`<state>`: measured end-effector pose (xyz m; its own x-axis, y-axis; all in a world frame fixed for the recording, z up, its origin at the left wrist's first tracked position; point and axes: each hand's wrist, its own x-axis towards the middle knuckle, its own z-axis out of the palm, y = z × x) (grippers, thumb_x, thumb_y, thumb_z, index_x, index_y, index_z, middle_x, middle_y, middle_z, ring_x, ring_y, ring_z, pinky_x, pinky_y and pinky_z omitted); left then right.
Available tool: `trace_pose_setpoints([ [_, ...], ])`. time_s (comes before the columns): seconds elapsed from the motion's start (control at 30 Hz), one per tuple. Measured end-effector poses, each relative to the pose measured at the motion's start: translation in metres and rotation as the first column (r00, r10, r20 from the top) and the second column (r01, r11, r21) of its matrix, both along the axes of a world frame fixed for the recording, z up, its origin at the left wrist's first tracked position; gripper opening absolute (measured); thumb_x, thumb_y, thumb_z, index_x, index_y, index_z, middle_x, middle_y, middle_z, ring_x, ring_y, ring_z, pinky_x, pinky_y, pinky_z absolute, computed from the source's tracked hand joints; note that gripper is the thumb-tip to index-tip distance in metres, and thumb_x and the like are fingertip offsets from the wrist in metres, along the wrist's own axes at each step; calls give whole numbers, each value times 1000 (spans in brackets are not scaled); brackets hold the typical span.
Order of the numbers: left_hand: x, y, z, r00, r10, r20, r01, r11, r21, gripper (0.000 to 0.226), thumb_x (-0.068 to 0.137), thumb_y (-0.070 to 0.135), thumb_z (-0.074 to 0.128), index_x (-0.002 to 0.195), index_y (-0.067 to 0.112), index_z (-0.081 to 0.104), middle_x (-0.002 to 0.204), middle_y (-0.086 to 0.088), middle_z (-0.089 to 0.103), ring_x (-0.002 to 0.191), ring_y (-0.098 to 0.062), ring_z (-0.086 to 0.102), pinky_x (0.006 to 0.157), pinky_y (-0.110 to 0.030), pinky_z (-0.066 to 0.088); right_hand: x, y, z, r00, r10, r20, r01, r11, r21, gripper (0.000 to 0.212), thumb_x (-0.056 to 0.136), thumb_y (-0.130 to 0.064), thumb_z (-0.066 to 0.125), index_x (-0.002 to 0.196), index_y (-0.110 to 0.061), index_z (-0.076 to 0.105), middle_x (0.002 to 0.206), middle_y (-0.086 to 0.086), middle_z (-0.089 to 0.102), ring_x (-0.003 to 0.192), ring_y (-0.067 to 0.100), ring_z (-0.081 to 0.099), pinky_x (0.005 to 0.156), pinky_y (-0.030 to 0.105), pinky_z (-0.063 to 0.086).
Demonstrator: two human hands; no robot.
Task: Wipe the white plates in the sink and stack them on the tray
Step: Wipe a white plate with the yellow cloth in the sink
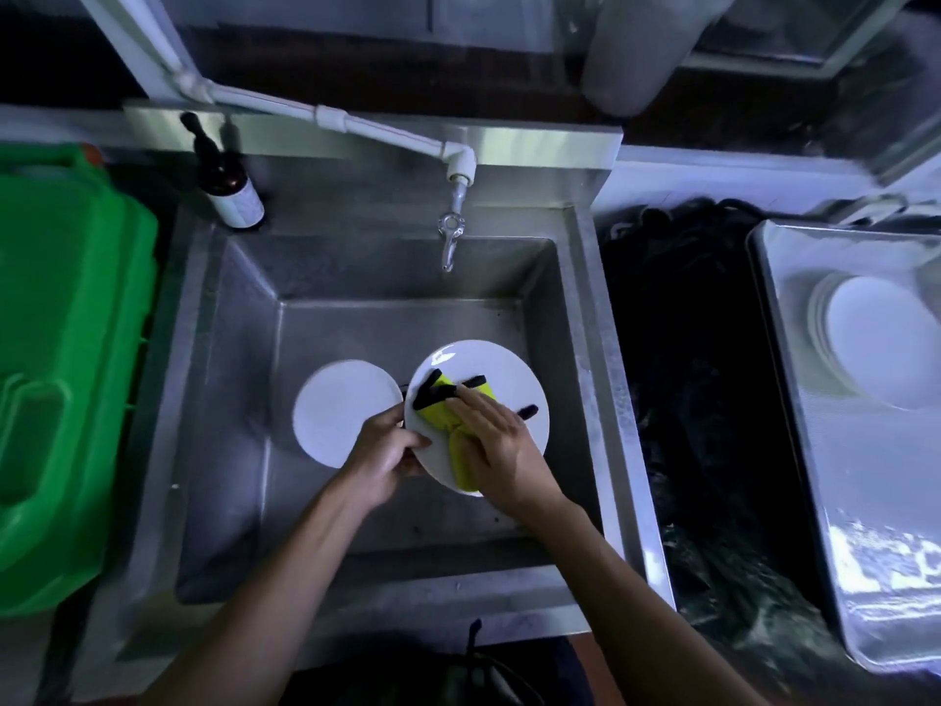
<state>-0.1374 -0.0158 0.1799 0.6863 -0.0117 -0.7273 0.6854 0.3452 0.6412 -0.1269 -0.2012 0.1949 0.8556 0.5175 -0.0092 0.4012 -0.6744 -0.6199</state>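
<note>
Steel walls of the sink (244, 349) surround the work, and their hardness is the main hazard here. The left hand (388, 453) pinches the near-left rim of a white plate (504, 369) held tilted above the sink floor, thumb on top and fingers apparently underneath, while the right hand (496, 443) lies with straight fingers pressing a yellow cloth with black trim (440, 407) flat against the plate's face. The two hands sit close together on the same plate, and only the left truly clamps it. If the plate is wet, that single rim pinch could slip under the downward pressure of the wiping, and the plate would drop against the steel or onto the second white plate (341, 412), which lies on the sink floor just beside it on the left. A hard sweep toward the far rim could also lever the plate out of the pinch. The cloth's loose black ends could drag without wiping much. The stack of wiped plates (886, 343) sits toward the far end of the tray (876, 527), well apart to the right across a dark gap, so the carry over the sink's right edge is, I judge, another chance for a knock or a slip.
</note>
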Motion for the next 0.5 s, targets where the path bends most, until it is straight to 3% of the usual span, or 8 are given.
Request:
trace_pose_setpoints([
  [0.07,-4,4,13,999,17,40,-16,999,-33,50,80,-18,50,100,18,78,92,-13,71,84,-30,68,59,-34,55,-8,4,3,993,56,103,-49,997,-64,43,106,-26,47,148,-17,47,159,4,40,148,25,35,117,47,34],
  [0.2,-11,14,32,992,46,114,-36,996,-87,48,78,-19,49,103,12,76,91,-16,70,79,-27,68,60,-32,55,-19,11,12,964,116,238,-86,987,-136,50,104,-23,49,153,-18,40,164,2,30,152,24,25,118,50,30],
  [0.33,-20,25,39,991,24,135,-7,992,-129,54,76,-19,43,107,12,75,86,-12,69,75,-24,66,63,-32,53,-26,19,27,937,236,259,-192,964,-187,61,95,-15,52,154,-17,37,165,2,27,154,25,21,121,50,25],
  [0.5,-31,41,44,986,-25,163,47,991,-129,53,79,-19,43,111,11,73,83,-11,67,74,-23,66,65,-34,54,-26,37,42,931,285,227,-230,943,-241,57,100,-19,49,155,-17,36,165,1,25,154,25,20,120,48,25],
])
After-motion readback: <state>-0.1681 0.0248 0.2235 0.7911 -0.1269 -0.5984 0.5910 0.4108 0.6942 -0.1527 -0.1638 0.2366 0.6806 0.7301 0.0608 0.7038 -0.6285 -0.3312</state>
